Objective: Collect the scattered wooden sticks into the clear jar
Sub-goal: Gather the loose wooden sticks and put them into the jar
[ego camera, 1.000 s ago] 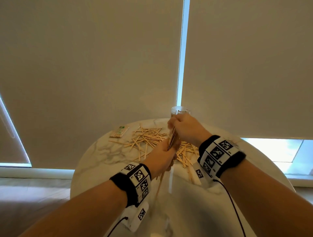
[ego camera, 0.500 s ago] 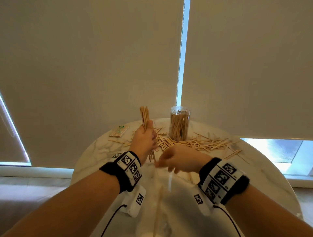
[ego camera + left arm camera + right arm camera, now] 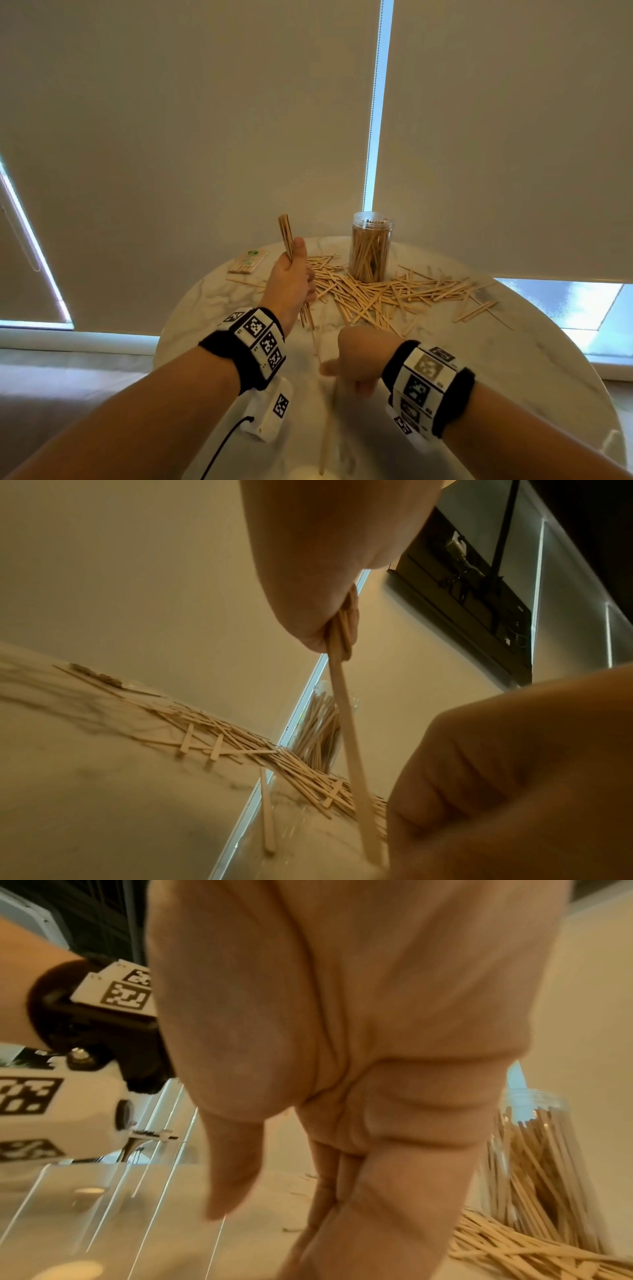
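A small bundle of pale flat wooden sticks is being gripped upright in the left hand, fingers and thumb curled round it, above the left part of the round white marble table; the lower ends of the bundle are seen projecting below the fist in the left wrist view. The right hand is being held low over the near middle of the table, knuckles up and fingers bent downward; whether anything is being pinched by it cannot be told, since the right wrist view is blurred. A single long wooden stick is lying on the table just below that hand, toward the near edge. The clear plastic cylindrical jar is standing upright near the far edge, already packed with sticks on end. A loose heap of scattered wooden sticks is lying around the foot of the jar and spreading toward the right edge. A small wrapped pack of sticks with a green label is lying near the far left edge.
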The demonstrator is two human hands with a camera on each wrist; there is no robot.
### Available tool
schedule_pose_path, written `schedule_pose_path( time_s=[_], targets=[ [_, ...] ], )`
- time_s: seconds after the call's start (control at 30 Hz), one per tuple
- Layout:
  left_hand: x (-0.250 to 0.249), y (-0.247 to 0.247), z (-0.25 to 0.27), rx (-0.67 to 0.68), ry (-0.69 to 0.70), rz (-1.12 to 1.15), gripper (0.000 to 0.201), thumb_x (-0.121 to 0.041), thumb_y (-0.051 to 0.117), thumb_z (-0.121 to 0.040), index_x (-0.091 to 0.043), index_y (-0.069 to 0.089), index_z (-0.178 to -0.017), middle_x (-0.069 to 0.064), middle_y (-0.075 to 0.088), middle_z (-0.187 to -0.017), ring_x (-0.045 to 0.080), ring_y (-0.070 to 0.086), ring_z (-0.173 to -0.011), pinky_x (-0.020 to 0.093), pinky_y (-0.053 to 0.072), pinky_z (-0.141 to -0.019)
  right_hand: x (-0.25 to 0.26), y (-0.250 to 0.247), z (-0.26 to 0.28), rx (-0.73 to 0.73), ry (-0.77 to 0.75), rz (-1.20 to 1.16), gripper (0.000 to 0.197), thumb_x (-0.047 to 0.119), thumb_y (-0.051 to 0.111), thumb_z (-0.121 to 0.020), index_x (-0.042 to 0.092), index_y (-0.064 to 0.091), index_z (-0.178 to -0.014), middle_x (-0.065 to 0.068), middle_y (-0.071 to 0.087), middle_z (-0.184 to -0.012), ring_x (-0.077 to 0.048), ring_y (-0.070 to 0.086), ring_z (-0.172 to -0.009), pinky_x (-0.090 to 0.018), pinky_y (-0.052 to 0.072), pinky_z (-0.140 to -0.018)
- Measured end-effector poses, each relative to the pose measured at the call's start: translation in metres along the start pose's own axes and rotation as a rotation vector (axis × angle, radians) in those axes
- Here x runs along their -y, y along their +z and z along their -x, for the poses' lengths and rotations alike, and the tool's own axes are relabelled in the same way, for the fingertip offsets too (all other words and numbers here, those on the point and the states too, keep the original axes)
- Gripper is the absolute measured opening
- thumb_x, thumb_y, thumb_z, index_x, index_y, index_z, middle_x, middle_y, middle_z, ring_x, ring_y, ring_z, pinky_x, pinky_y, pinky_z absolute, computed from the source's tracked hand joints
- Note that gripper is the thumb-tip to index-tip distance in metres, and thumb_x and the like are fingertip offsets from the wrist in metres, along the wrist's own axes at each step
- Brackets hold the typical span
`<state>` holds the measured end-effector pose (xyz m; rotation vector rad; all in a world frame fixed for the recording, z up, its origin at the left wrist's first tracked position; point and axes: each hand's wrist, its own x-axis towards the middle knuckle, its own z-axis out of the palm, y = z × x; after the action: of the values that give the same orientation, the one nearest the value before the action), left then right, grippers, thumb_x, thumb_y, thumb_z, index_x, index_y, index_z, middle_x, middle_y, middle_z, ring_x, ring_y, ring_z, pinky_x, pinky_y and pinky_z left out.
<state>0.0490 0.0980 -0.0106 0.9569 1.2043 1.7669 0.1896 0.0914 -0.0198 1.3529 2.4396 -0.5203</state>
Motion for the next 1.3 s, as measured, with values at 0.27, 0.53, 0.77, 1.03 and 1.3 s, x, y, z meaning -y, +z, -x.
schedule_pose_path(
  time_s=[0.27, 0.53, 0.77, 1.03, 1.3],
  targets=[
    [0.001, -0.001, 0.003, 0.030, -0.009, 0.057, 0.026, -0.033, 0.039, -0.108, -0.015, 0.038, -0.090, -0.004, 0.038, -0.061, 0.010, 0.033, -0.049, 0.024, 0.031, -0.045, 0.004, -0.004, 0.000, 0.078, -0.003, 0.109, 0.028, 0.018, 0.067, -0.090, 0.013, 0.061, -0.063, 0.004, 0.063, -0.063, -0.008, 0.057, -0.054, -0.018, 0.047, -0.055],
    [0.000, -0.002, 0.007, 0.019, -0.016, -0.037, 0.021, -0.030, 0.042, -0.108, -0.012, 0.052, -0.102, 0.007, 0.062, -0.083, 0.016, 0.062, -0.070, 0.034, 0.056, -0.060, -0.020, -0.030, -0.003, -0.409, -0.006, -0.112, 0.021, 0.027, 0.062, -0.095, 0.007, 0.066, -0.093, -0.003, 0.064, -0.083, -0.021, 0.064, -0.083, -0.031, 0.055, -0.073],
    [0.005, 0.025, 0.023, 0.154, -0.102, -0.034, 0.030, -0.031, 0.036, -0.110, -0.007, 0.052, -0.118, 0.009, 0.064, -0.081, 0.015, 0.060, -0.054, 0.034, 0.055, -0.053, -0.017, -0.062, -0.009, -0.806, -0.217, -0.620, 0.007, 0.025, 0.064, -0.093, 0.022, 0.067, -0.088, 0.007, 0.070, -0.079, -0.007, 0.066, -0.074, -0.017, 0.047, -0.061],
    [-0.005, 0.022, 0.005, -0.060, 0.087, 0.077, 0.021, -0.030, 0.039, -0.108, -0.013, 0.048, -0.099, -0.005, 0.039, -0.063, 0.007, 0.036, -0.048, 0.024, 0.036, -0.046, -0.016, -0.041, 0.017, -0.065, -0.149, -0.563, 0.030, 0.023, 0.054, -0.101, 0.005, 0.063, -0.123, -0.006, 0.072, -0.109, -0.017, 0.071, -0.090, -0.035, 0.060, -0.088],
    [0.003, 0.020, 0.010, 0.073, 0.031, 0.001, 0.026, -0.035, 0.042, -0.107, -0.013, 0.048, -0.093, -0.005, 0.040, -0.063, 0.008, 0.037, -0.049, 0.026, 0.038, -0.049, -0.008, -0.039, 0.010, -0.117, -0.179, -0.749, 0.020, 0.008, 0.062, -0.096, -0.002, 0.070, -0.111, -0.013, 0.076, -0.101, -0.025, 0.074, -0.096, -0.030, 0.062, -0.083]
  ],
)
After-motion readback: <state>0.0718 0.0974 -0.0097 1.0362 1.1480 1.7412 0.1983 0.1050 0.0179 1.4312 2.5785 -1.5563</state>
